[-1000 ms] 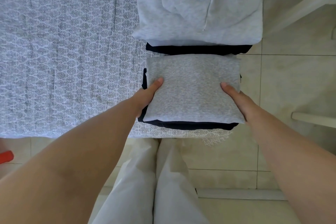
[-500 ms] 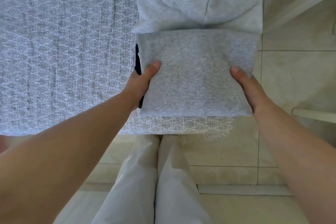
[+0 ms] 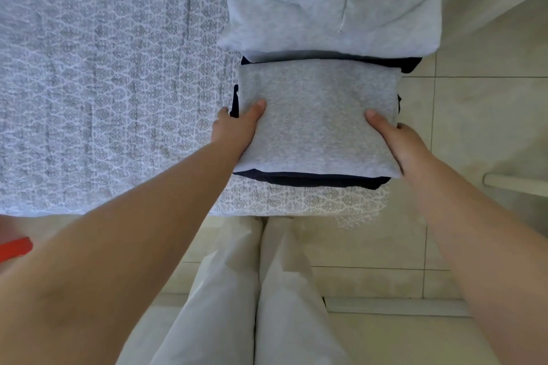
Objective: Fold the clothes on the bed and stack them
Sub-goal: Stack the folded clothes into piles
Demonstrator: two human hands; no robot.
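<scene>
Two hands grip folded grey top (image 3: 318,115): left hand (image 3: 237,127) & right hand (image 3: 400,142) pinch its sides, thumbs on top, prob. to keep folds flat. Top sits on dark folded clothes (image 3: 311,179) at bed (image 3: 103,83) edge, by pale grey hoodie (image 3: 326,3) pile.

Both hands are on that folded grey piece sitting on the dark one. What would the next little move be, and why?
Probably let go and draw both hands back. The folded grey garment already lies flat and fairly square on the dark garment at the bed's corner. The left hand and right hand grip its side edges, thumbs on top.
</scene>
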